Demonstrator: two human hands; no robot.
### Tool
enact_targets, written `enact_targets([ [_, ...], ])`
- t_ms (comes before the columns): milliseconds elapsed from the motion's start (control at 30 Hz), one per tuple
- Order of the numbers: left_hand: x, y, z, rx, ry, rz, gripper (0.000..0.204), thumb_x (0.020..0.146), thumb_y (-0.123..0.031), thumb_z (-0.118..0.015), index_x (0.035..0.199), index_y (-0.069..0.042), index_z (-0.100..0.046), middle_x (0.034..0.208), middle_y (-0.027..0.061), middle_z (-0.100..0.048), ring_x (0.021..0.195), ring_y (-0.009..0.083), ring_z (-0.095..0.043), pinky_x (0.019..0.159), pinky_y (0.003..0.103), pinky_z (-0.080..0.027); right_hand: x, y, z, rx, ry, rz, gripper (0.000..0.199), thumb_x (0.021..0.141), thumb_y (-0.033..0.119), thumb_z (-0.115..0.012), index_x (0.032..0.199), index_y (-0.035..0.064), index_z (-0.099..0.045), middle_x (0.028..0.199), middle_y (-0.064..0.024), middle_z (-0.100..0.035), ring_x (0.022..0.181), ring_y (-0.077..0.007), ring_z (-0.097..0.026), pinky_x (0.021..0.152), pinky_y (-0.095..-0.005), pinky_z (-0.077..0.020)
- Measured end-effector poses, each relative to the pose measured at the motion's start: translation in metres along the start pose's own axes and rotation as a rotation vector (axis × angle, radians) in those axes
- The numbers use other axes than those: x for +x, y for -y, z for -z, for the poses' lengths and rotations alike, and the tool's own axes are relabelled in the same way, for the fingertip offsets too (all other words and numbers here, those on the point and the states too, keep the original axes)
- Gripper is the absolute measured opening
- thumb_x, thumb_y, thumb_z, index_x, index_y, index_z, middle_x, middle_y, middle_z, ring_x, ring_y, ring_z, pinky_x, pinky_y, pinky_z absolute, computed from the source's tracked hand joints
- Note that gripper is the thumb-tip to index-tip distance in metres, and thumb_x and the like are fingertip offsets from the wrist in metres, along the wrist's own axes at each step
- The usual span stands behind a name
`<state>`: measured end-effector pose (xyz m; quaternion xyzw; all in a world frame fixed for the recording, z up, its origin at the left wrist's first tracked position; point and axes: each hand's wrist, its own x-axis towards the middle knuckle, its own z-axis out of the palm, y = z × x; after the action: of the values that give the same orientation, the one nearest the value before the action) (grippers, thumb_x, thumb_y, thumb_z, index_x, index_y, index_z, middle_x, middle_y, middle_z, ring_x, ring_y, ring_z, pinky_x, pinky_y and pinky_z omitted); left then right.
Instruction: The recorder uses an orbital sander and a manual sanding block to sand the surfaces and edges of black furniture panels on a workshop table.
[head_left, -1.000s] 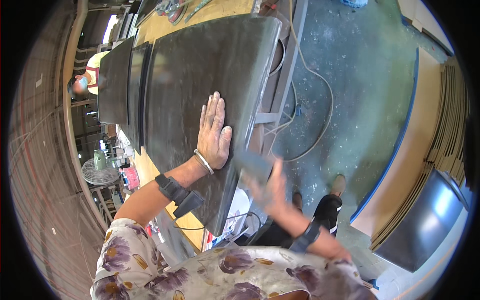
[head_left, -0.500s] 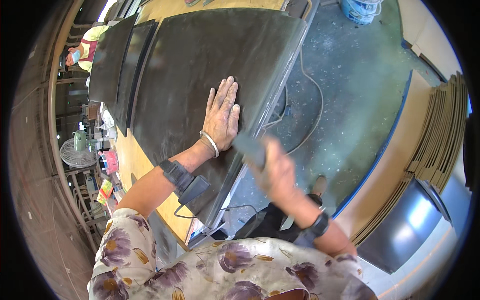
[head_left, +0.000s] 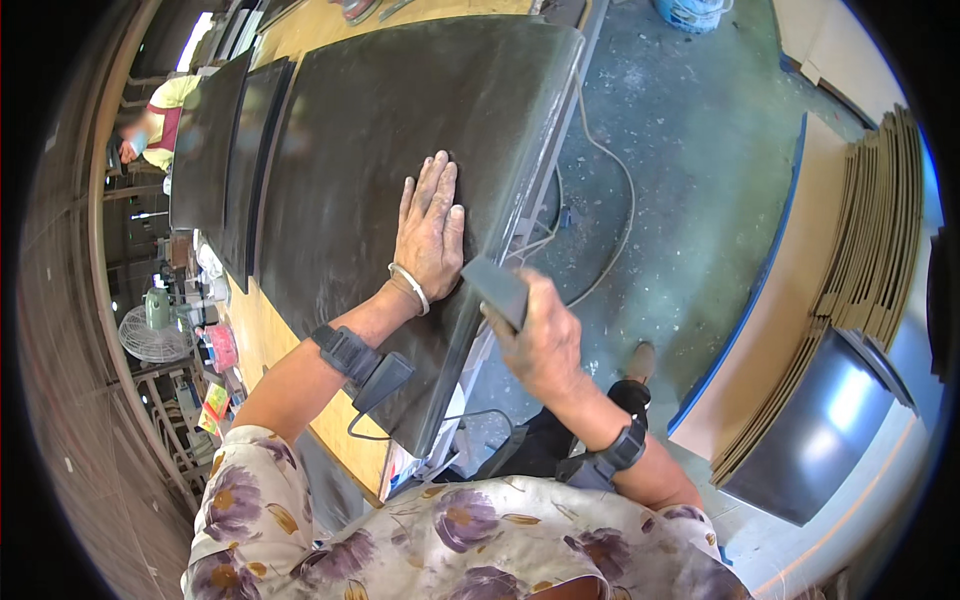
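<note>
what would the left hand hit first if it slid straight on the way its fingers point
Nothing, it seems: the left hand looks free to slide along the dark panel to its far edge.

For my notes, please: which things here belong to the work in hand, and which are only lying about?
In the work:
- grey block, in the right hand
- dark panel, under the left hand

Apparently just standing or lying about:
- blue bucket
- fan
- stacked brown sheets

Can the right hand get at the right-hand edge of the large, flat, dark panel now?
Likely yes: the right hand holds a grey rectangular block beside that edge, nothing visibly between. The left hand lies flat on the panel, seemingly leaving the edge free.
</note>
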<state>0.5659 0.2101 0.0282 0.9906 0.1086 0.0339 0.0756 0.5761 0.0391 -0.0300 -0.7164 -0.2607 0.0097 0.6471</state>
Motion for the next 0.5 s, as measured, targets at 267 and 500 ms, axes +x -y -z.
enact_targets([
  [267, -0.001, 0.003, -0.001, -0.037, -0.039, -0.047, 0.046, 0.092, -0.015, -0.034, 0.136, 0.000, -0.033, 0.144, 0.0140, -0.027, 0.135, 0.0279, -0.022, 0.111, 0.042, -0.014, 0.184, -0.040, 0.045, -0.344, -0.125, -0.131, 0.049, 0.075, 0.027, -0.070, 0.106, 0.0025, -0.040, 0.088, -0.0263, -0.062, 0.083, -0.0425, -0.061, 0.069, -0.0460, -0.0486],
  [500, 0.000, 0.001, 0.001, -0.006, -0.011, -0.040, 0.047, 0.091, -0.014, -0.036, 0.136, 0.000, -0.031, 0.144, 0.0146, -0.026, 0.135, 0.0289, -0.021, 0.111, 0.043, -0.014, 0.022, 0.032, 0.016, 0.056, -0.038, 0.025, 0.052, 0.066, 0.015, -0.077, 0.105, -0.0021, -0.048, 0.089, -0.0219, -0.061, 0.075, -0.0377, -0.063, 0.066, -0.0410, -0.0520],
])
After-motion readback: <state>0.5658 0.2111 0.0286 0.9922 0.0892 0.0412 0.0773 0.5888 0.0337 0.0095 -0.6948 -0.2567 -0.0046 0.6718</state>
